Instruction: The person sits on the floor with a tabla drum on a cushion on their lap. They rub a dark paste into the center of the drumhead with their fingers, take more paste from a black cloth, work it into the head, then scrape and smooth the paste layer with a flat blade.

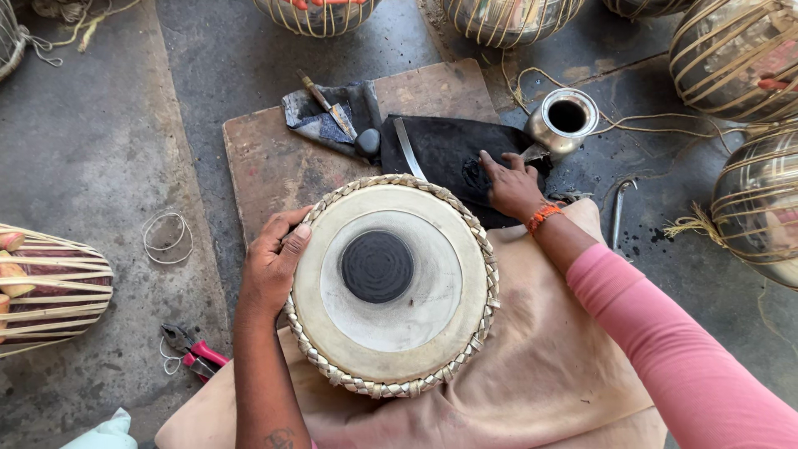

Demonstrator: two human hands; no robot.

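My hands on a drum and a black cloth.
My left hand [274,262] grips the drum [391,287] rim; my right hand [509,185] presses, fingers spread, on the black cloth [445,150] beside a metal pot [564,122].

I see no package, label, sign or screen anywhere around my hands, neither on the floor nor on the board in front of me.

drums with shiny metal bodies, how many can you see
5, all cut off by the frame: three along the top edge, one top right, one at the right edge. More may lie outside the frame.
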